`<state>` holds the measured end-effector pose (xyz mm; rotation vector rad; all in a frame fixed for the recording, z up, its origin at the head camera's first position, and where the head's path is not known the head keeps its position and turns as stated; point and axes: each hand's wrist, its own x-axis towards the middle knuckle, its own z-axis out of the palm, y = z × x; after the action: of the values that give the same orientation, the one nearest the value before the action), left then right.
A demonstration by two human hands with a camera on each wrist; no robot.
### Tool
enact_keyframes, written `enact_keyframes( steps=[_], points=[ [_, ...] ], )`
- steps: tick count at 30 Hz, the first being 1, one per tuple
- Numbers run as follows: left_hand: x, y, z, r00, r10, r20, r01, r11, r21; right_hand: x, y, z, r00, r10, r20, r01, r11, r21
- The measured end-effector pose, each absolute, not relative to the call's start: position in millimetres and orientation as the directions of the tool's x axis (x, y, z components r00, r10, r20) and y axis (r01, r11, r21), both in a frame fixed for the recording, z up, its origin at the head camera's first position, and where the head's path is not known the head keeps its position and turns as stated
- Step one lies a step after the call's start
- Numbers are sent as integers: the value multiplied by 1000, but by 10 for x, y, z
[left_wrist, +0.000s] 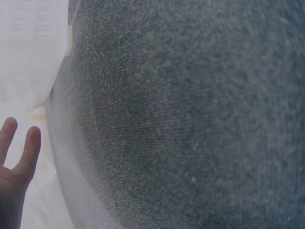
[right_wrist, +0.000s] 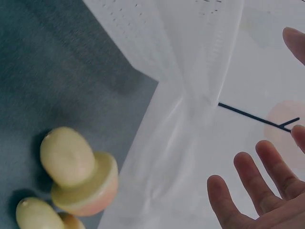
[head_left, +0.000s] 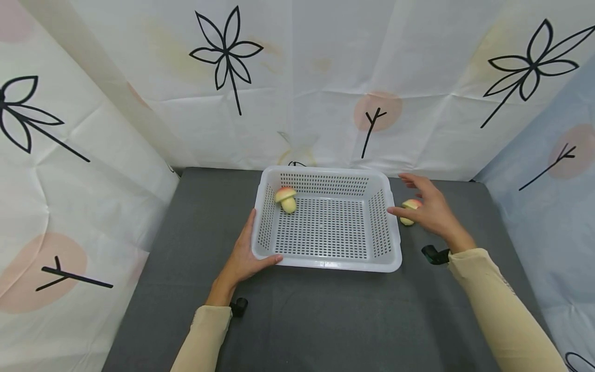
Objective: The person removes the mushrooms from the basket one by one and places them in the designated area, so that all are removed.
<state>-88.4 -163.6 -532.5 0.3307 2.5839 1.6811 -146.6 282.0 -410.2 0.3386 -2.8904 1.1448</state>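
Note:
A white perforated plastic basket (head_left: pixel 321 264) stands on the dark grey table. Inside it, near the back left, lies a toy mushroom (head_left: pixel 285 198) with a reddish cap and pale stem. My left hand (head_left: pixel 244 256) is at the basket's front left corner, thumb along the front rim and straight fingers beside the left wall. Off the basket's right side, my right hand (head_left: pixel 429 206) hovers with fingers spread, its thumb tip close to the right rim. Beneath it are more toy mushrooms, partly hidden; the right wrist view shows a nearer mushroom (right_wrist: pixel 69 157) and another mushroom (right_wrist: pixel 38 214) cut by the frame edge.
A white cloth backdrop (head_left: pixel 321 124) with printed leaves and twigs hangs behind the table and along both sides. The basket's back rim is close to the rear cloth. Grey table surface (head_left: pixel 325 320) extends in front of the basket. Black straps sit at both wrists.

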Motion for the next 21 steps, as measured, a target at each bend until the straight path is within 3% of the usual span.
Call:
enact_keyframes(
  steps=[21],
  points=[
    [-888,-1639,-5338,-974,208,93,165,360,918,-1703,2227,-4214,-944,-326,41,-267,688,-675]
  ],
)
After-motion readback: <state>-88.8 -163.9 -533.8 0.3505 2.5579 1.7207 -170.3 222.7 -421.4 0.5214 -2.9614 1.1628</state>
